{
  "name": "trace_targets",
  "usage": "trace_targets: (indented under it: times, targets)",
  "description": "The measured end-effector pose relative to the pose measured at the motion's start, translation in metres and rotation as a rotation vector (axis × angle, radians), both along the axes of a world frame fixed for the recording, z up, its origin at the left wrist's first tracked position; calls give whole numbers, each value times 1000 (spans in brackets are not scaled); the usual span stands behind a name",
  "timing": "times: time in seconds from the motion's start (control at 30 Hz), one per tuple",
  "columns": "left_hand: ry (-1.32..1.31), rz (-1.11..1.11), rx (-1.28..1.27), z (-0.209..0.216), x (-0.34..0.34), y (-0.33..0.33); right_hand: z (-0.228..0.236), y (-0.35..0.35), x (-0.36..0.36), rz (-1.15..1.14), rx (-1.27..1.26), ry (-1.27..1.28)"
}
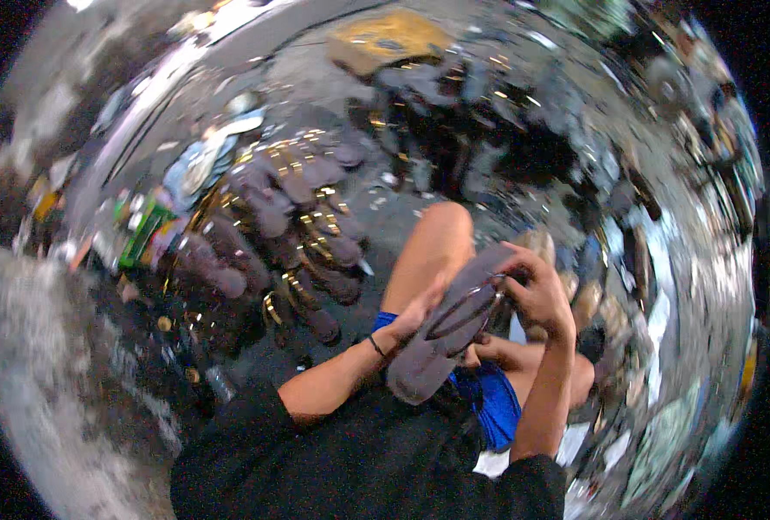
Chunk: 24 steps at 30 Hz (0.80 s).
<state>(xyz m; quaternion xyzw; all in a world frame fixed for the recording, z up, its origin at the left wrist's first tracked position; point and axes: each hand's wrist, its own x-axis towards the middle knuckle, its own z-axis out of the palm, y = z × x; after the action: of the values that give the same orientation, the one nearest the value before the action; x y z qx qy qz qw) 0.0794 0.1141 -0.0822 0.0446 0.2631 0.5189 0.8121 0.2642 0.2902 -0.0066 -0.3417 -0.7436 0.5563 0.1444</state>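
A brownish-purple flip-flop sandal is tilted in front of my body, with its dark strap on the side that shows. Along its left edge lies my left hand, the fingers passing behind the sole and partly hidden by it. My right hand bends its fingers over the right edge near the front of the strap, with thumb and fingertips close together there. Both hands hold the sandal above my bare legs and blue shorts. Motion blur hides fine detail of the strap.
Many similar sandals with shiny gold straps lie on the floor to the left. A heap of dark sandals spreads farther ahead, with a yellow sack behind it. Tan shoe-shaped pieces stand at my right. A green packet lies far left.
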Motion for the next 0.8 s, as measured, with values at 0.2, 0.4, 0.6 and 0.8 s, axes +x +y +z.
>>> trace_targets:
  times: [0.2,0.4,0.6,0.8]
  targets:
    - [1196,224,50,54,-81,-59,-14,-21,-56,-153,40,83]
    - [1083,1052,-292,50,-251,-125,-68,19,-88,-165,183,13]
    - [2173,817,-431,6,-227,-137,-45,89,-177,-165,788,-265]
    - [2003,484,-113,5,-108,-105,-16,196,-272,46,1139,-622]
